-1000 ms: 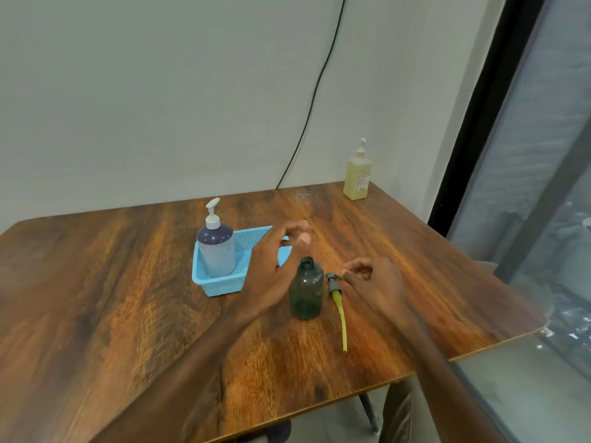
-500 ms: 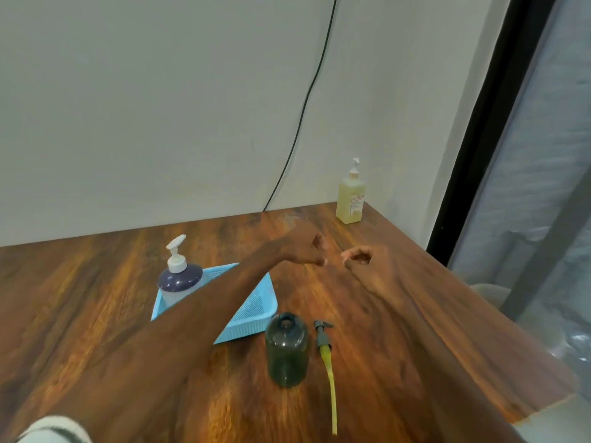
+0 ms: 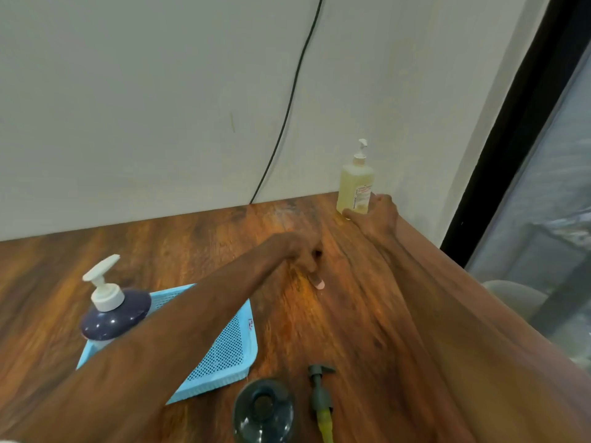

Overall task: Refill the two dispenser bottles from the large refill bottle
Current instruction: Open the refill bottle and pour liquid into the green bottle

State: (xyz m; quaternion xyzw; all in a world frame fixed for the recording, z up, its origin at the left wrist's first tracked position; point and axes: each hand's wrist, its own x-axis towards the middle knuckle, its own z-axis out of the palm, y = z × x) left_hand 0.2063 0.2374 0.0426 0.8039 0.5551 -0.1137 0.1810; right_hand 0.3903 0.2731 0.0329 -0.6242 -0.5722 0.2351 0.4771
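Note:
The large refill bottle, pale yellow with a white pump, stands at the table's far right corner by the wall. My right hand grips its lower part, thumb across the front of the base. My left hand hovers over the middle of the table with loosely curled fingers and holds nothing. A dark green dispenser bottle stands uncapped at the near edge. Its grey pump with a yellow tube lies on the table just to its right. A second dispenser, dark blue with a white pump, stands in the blue basket.
The wooden table meets a white wall at the back. A black cable runs down the wall. A dark window frame rises just beyond the table's right edge.
My right hand has stretched forward from mid-table to the refill bottle and taken hold of it. My left hand has drifted slightly forward. The view has tilted closer to the table.

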